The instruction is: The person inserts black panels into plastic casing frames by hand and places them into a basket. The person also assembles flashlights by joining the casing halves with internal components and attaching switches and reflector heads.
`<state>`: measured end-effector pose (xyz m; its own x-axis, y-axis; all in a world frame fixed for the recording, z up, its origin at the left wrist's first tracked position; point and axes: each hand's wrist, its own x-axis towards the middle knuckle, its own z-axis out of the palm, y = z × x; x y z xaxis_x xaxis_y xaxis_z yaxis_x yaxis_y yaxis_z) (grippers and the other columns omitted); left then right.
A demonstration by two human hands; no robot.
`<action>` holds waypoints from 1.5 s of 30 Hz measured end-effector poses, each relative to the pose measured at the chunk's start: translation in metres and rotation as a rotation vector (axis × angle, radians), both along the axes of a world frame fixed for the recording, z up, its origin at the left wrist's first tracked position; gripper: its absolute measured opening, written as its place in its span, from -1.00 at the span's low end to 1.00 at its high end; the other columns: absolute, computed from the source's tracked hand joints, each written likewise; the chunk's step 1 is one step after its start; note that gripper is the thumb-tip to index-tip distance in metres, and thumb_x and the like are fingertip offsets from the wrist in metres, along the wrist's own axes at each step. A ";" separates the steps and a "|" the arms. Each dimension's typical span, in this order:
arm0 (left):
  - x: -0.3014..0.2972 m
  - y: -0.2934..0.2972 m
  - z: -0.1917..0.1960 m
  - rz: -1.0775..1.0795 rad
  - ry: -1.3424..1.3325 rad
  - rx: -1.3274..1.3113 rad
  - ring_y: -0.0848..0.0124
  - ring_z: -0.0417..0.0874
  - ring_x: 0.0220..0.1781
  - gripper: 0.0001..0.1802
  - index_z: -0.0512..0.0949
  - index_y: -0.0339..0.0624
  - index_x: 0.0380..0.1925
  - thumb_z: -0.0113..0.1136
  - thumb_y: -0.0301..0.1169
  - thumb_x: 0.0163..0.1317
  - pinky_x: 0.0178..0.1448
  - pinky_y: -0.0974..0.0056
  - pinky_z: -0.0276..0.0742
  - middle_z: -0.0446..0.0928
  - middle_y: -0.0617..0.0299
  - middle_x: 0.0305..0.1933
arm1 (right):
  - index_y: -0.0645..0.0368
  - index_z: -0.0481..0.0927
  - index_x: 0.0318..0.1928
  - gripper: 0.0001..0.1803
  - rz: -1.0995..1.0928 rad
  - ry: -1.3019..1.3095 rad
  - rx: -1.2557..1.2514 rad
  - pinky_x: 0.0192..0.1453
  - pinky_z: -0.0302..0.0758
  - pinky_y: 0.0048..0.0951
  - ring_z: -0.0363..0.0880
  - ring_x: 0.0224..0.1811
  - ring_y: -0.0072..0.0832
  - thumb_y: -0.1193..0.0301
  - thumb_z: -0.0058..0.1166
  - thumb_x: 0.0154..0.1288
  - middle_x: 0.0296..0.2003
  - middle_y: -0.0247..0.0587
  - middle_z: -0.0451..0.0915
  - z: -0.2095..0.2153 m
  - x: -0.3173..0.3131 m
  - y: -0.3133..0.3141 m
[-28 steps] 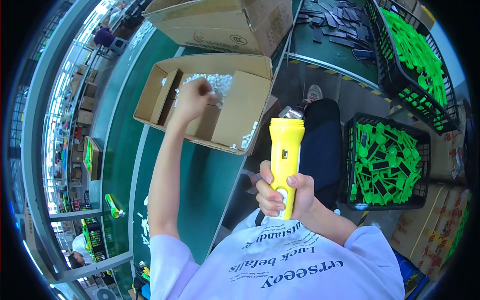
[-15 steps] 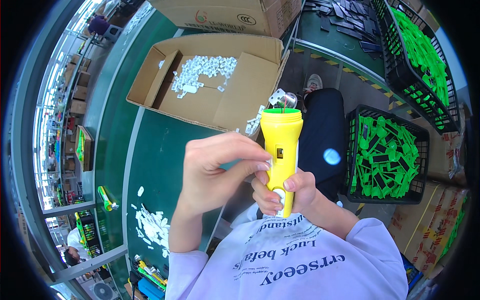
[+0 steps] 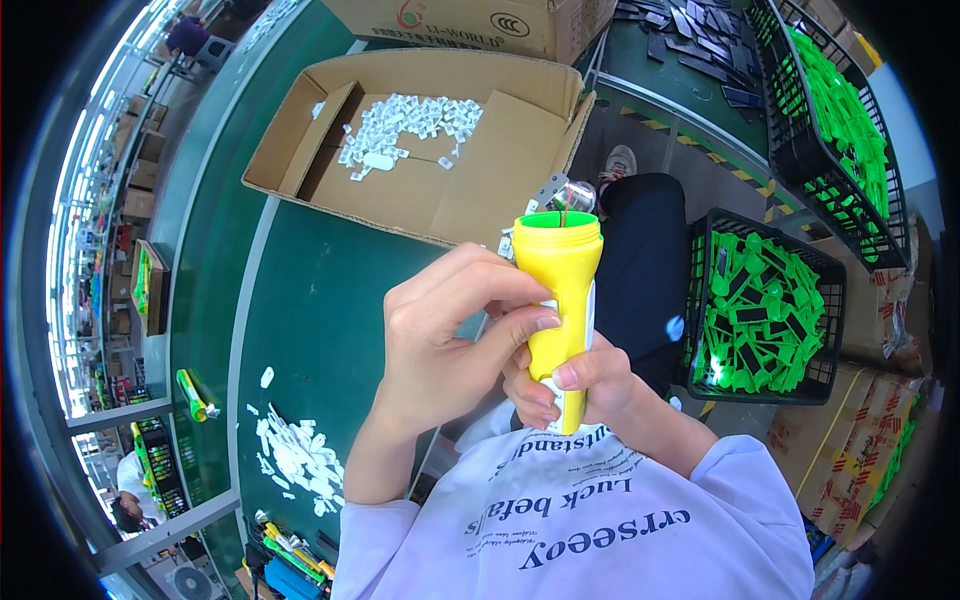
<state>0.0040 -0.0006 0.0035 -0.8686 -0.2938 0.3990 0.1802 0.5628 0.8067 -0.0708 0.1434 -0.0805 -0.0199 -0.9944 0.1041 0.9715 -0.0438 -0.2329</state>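
Observation:
A yellow flashlight body (image 3: 548,262) stands upright in front of my chest, its open threaded end up and green inside. My right hand (image 3: 585,380) is wrapped round its lower part. My left hand (image 3: 470,325) pinches a small white plastic piece (image 3: 549,304) with thumb and forefinger. Those fingertips press it at the slot in the flashlight's side and hide most of both. Thin red wire rises from the open end to a silvery round reflector (image 3: 575,196) with a flat plate beside it.
An open cardboard box (image 3: 460,190) holds small white parts. White pieces (image 3: 297,452) are heaped on the green table (image 3: 310,330) at left. Black crates of green parts (image 3: 765,320) stand at right. A yellow-green flashlight (image 3: 192,395) lies farther left.
My left fingers have moved from beside the slot onto it, covering the opening with the white piece. The flashlight has shifted slightly left, still in my right hand.

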 end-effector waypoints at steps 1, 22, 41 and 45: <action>0.001 -0.001 -0.001 -0.012 -0.003 -0.009 0.44 0.64 -0.34 -0.74 0.67 -0.28 -0.36 0.47 -0.67 -0.12 -0.30 0.41 0.50 0.63 0.12 -0.32 | 0.27 0.39 -0.11 -0.63 -0.013 0.003 0.039 -0.49 0.48 -0.40 0.43 -0.62 -0.49 0.39 0.22 0.15 -0.54 -0.19 0.46 0.003 0.000 -0.001; -0.002 -0.016 -0.016 0.147 -0.026 -0.295 0.24 0.60 -0.05 -0.36 0.49 -0.28 0.17 0.45 -0.50 0.02 0.04 0.27 0.50 0.56 0.04 -0.04 | 0.36 0.32 0.22 -0.54 -0.653 1.333 0.519 -0.23 0.60 -0.42 0.72 -0.36 -0.43 0.42 0.03 0.39 -0.33 -0.03 0.66 0.041 -0.018 -0.012; 0.000 -0.010 -0.017 0.237 0.058 -0.416 0.23 0.62 -0.11 -0.42 0.57 -0.23 0.07 0.50 -0.49 -0.03 -0.01 0.26 0.54 0.63 0.09 -0.10 | 0.28 0.36 0.11 -0.57 -0.779 1.597 0.531 -0.26 0.56 -0.21 0.69 -0.37 -0.06 0.40 0.08 0.28 -0.37 0.10 0.61 0.034 -0.020 -0.015; -0.001 -0.008 -0.018 0.248 0.082 -0.420 0.22 0.63 -0.10 -0.44 0.59 -0.23 0.04 0.51 -0.50 -0.05 0.00 0.26 0.54 0.64 0.10 -0.11 | 0.28 0.37 0.11 -0.55 -0.827 1.649 0.523 -0.26 0.56 -0.19 0.68 -0.37 -0.01 0.41 0.11 0.24 -0.37 0.13 0.61 0.034 -0.020 -0.015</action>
